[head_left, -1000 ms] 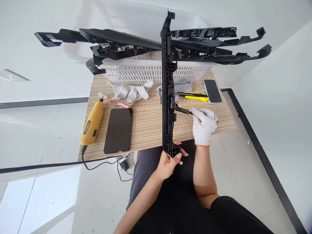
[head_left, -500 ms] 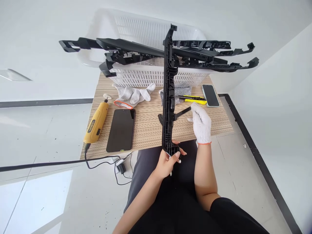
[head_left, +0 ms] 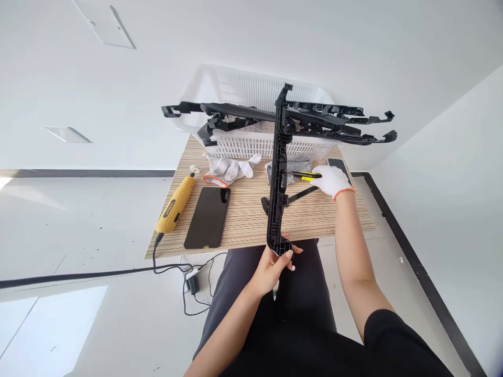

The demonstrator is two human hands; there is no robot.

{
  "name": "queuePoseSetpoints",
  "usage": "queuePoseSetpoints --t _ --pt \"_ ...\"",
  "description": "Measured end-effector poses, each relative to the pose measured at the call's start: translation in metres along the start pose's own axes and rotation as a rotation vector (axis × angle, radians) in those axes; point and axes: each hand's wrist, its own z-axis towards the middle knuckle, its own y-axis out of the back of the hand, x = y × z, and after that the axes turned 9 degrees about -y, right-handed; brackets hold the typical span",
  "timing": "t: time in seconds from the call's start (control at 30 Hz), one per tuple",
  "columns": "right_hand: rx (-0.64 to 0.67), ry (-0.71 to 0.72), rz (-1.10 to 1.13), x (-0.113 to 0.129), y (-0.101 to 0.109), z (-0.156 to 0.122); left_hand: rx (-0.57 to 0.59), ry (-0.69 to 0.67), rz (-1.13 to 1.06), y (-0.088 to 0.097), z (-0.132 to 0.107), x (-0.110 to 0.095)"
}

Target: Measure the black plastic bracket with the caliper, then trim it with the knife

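Observation:
My bare left hand (head_left: 273, 269) grips the bottom end of a long, ribbed black plastic part (head_left: 278, 178), which stands nearly upright before me. My right hand (head_left: 330, 180), in a white knit glove with an orange cuff, is on the right end of a yellow and black utility knife (head_left: 302, 175). The gloved fingers are curled over the knife and hide its end. A thin dark strip (head_left: 302, 195) lies on the table below the knife, partly behind the upright part; I cannot tell its kind.
A white plastic basket (head_left: 243, 149) at the back holds several black plastic parts (head_left: 236, 111) that overhang its sides. On the wood-patterned table (head_left: 243, 220) lie a yellow rotary tool (head_left: 175, 205) with a cord, a dark tablet (head_left: 207, 217), a white glove (head_left: 231, 167), a grey glove (head_left: 301, 163) and a phone (head_left: 338, 166).
My right hand has moved up and away from the dark strip, onto the utility knife. The left hand keeps its hold on the plastic part. The camera view has tilted upward.

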Motion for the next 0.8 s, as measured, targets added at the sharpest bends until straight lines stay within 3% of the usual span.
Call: queuePoseSetpoints --t 0.13,0.23,0.37,0.43,0.5,0.57,0.67,0.8 --pt "-0.092 -0.038 0.002 0.008 -0.009 -0.009 0.068 0.039 -0.006 0.005 0.0 -0.002" --pt "-0.169 -0.063 0.083 0.0 -0.007 -0.031 0.104 0.061 -0.012 0.007 0.001 -0.004" --pt "-0.298 -0.099 0.462 -0.013 -0.015 -0.077 0.037 0.045 -0.031 -0.002 0.009 -0.015" --pt "-0.382 -0.222 0.762 -0.011 -0.026 -0.1 -0.019 0.04 0.003 -0.011 0.018 -0.026" --pt "-0.311 -0.34 1.087 -0.004 -0.039 -0.116 -0.044 0.049 0.062 -0.021 0.031 -0.04" --pt "-0.181 -0.371 1.261 0.006 -0.048 -0.125 -0.087 0.041 0.095 -0.03 0.048 -0.052" --pt "-0.1 -0.299 1.417 0.012 -0.053 -0.129 -0.123 -0.019 0.155 -0.034 0.075 -0.061" --pt "-0.092 -0.178 1.5 0.001 -0.056 -0.127 -0.19 -0.126 0.224 -0.024 0.094 -0.054"
